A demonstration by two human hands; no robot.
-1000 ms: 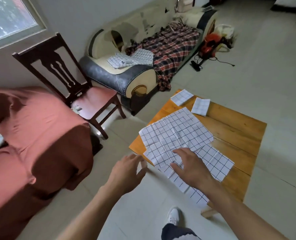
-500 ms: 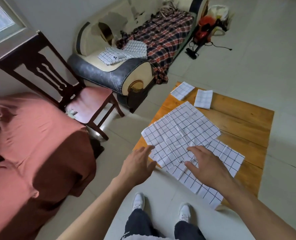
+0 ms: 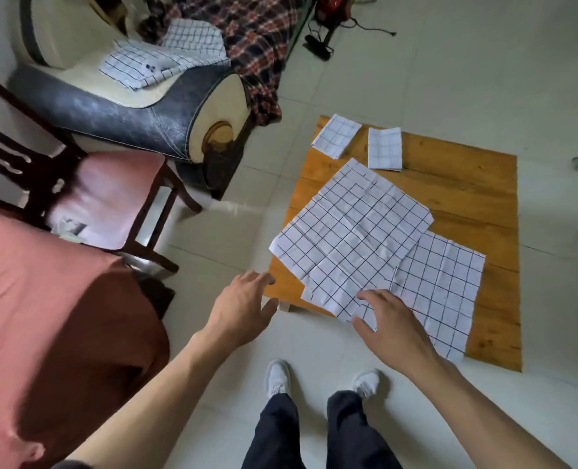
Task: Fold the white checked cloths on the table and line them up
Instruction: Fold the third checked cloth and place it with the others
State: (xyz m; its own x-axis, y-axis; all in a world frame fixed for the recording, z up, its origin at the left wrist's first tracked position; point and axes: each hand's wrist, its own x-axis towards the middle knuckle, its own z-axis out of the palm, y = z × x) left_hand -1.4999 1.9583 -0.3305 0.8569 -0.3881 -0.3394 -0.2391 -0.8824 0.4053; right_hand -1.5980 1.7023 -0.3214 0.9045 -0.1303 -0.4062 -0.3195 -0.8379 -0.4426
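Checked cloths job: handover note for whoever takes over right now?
Left hand: open, holds nothing, near the table's near-left corner.
Right hand: open, fingers spread over the near edges of the flat cloths; no grip yet.
Done: two folded cloths at the far edge, the left folded cloth skewed, the right folded cloth beside it, apart.
Left: the top unfolded cloth lies creased and overlaps the lower unfolded cloth, which overhangs the near edge. Fold both, then line all four up.
More checked cloth lies on the sofa.
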